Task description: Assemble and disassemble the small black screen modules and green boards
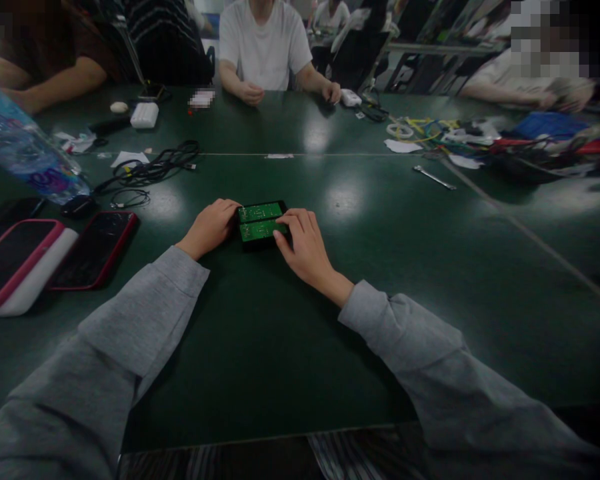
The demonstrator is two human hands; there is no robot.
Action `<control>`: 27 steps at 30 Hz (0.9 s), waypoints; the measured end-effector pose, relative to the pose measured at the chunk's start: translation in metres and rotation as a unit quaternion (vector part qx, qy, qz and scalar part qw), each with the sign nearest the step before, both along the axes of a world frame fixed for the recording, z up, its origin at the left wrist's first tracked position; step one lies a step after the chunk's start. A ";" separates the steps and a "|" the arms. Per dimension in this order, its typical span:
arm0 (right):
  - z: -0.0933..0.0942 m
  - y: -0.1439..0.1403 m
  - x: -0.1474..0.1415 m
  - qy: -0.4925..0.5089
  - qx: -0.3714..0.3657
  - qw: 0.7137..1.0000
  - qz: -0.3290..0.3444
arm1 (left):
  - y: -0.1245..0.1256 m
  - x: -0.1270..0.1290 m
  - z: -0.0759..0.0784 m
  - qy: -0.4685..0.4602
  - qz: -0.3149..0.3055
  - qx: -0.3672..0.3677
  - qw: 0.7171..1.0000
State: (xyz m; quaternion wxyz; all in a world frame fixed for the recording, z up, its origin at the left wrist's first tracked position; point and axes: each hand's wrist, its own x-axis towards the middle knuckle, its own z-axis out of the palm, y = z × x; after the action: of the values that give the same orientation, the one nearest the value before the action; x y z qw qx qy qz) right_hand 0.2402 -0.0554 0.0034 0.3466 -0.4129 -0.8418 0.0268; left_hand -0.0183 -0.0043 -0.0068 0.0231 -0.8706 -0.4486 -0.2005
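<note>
Two green circuit boards (261, 212) lie one behind the other in a shallow black holder (260, 245) on the dark green table. At the holder's left edge, the fingers of my left hand (211, 227) are closed on its side; the fingertips are partly hidden. My right hand (306, 247) is at the right end, its thumb and index finger bent together at the edge of the nearer circuit board (260, 231). The other fingers of that hand curl over the holder's right side.
Phones in red cases (95, 253) and a tilted plastic bottle (35, 150) are at left. Black cables (155, 163) lie beyond them. A wrench (434, 178) and a heap of coloured wires (430, 130) are at right. Across the table sits a person in a white T-shirt (265, 47).
</note>
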 end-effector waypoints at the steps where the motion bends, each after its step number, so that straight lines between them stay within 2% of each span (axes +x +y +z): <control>1: 0.000 0.000 0.000 0.003 -0.001 1.000 0.003 | 0.000 0.000 0.000 0.000 -0.001 0.001 1.000; 7: 0.003 -0.002 0.000 -0.003 -0.016 1.000 0.015 | 0.003 -0.002 -0.003 0.001 -0.006 0.002 1.000; 17: 0.005 -0.005 -0.002 -0.098 -0.044 0.993 0.056 | 0.002 -0.001 -0.003 -0.001 0.001 0.002 1.000; 27: 0.004 -0.004 -0.003 -0.104 -0.043 0.992 0.051 | 0.003 -0.001 -0.004 0.001 -0.002 0.009 1.000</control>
State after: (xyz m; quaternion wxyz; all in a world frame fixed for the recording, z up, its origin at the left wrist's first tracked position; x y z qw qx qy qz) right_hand 0.2377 -0.0596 0.0074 0.2369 -0.3843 -0.8915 0.0377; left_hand -0.0196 -0.0017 -0.0104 0.0308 -0.8715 -0.4451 -0.2033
